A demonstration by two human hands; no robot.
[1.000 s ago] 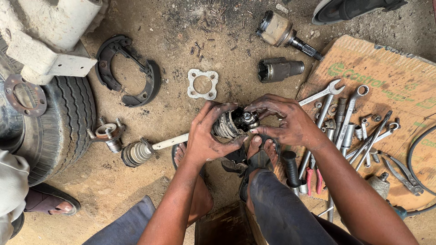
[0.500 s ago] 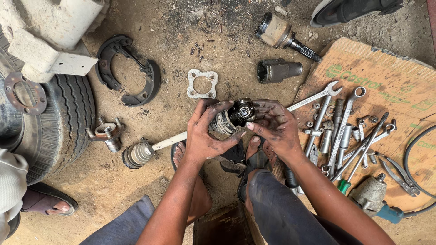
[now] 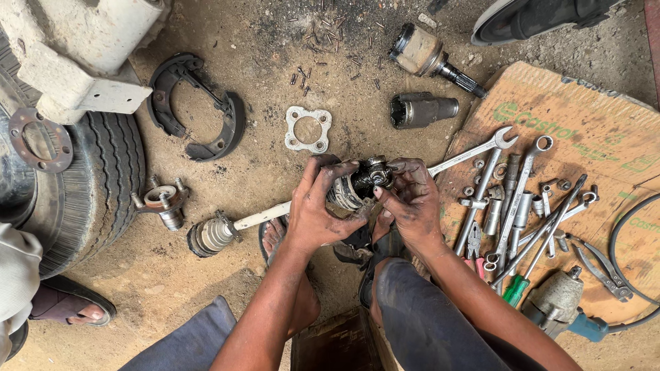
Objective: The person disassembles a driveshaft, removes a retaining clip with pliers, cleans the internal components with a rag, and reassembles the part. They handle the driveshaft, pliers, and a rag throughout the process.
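Observation:
My left hand [image 3: 317, 209] wraps around the greasy rubber boot and joint [image 3: 357, 184] at the near end of a drive shaft [image 3: 261, 216]. The shaft runs left across the dirt to a second ribbed boot [image 3: 208, 235]. My right hand [image 3: 411, 203] grips the same joint from the right, fingertips pressed on its dark, greasy metal end. Both hands are smeared black. The joint sits between my hands, partly hidden by my fingers.
A cardboard sheet [image 3: 605, 130] on the right carries several spanners [image 3: 474, 152], sockets, pliers [image 3: 601, 269] and a power tool [image 3: 560, 302]. On the dirt lie a joint housing [image 3: 421, 110], another joint [image 3: 430, 55], a flange gasket [image 3: 308, 129], a brake shoe [image 3: 196, 106], a hub [image 3: 163, 200] and a tyre [image 3: 82, 185]. Another person's sandalled foot [image 3: 65, 306] is at left.
My right hand has shifted left off the tools and closed on the end of the joint. My left hand keeps its grip on the boot; the view has drifted slightly.

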